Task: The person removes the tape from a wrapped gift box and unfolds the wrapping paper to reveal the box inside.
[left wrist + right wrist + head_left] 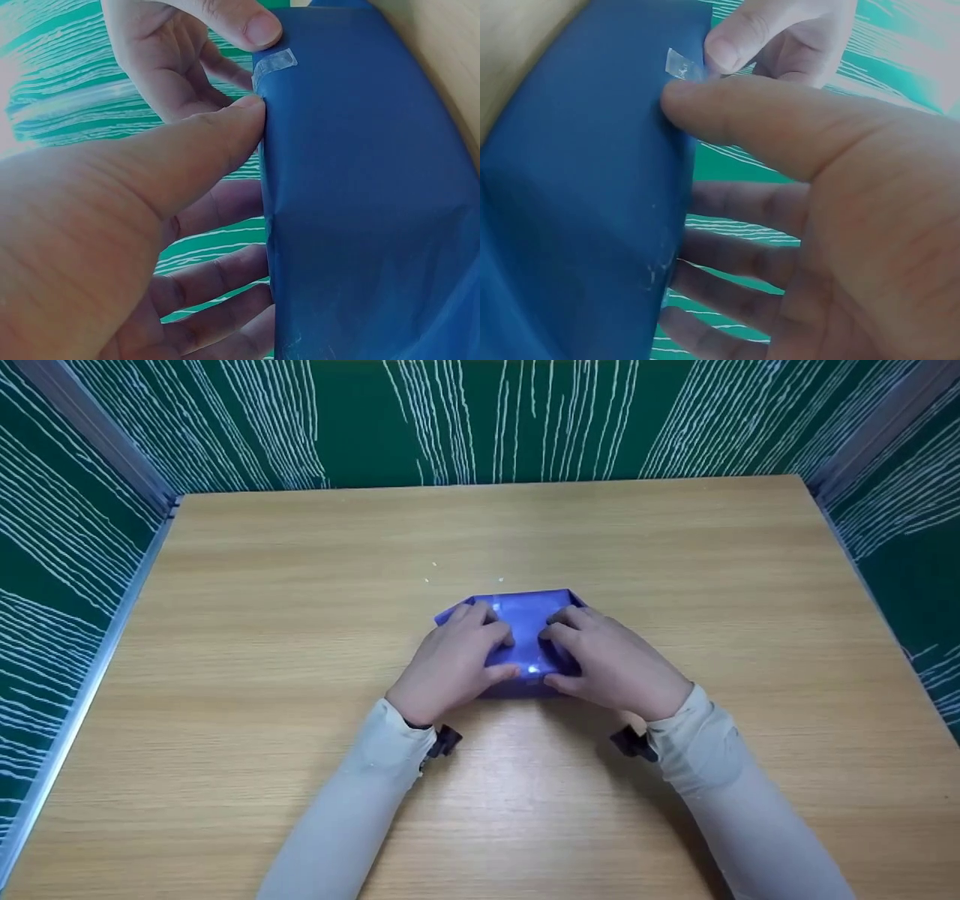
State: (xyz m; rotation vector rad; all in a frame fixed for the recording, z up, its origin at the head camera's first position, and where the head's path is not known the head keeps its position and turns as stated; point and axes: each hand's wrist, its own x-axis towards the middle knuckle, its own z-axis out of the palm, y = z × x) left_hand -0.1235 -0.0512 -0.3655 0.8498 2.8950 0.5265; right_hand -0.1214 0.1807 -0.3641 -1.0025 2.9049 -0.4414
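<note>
A shiny blue-purple wrapped package [527, 619] lies on the table in front of the person, its ends folded to a slant. The left hand [456, 658] grips its left part, fingers over the top and thumb on the near edge. On the right part the right hand [613, 661] holds it likewise. The two thumbs are close together near a small piece of clear tape [277, 63], which sits at the edge of the blue wrapping [585, 150] in both wrist views. The package's far fold is partly covered by the fingers.
The wood-grain table [300, 585] spreads around the package. A few tiny white scraps [426, 580] lie beyond it. Green walls with white streaks [360, 427] enclose the back and both sides. Small dark wrist cameras [445, 741] sit under the sleeves.
</note>
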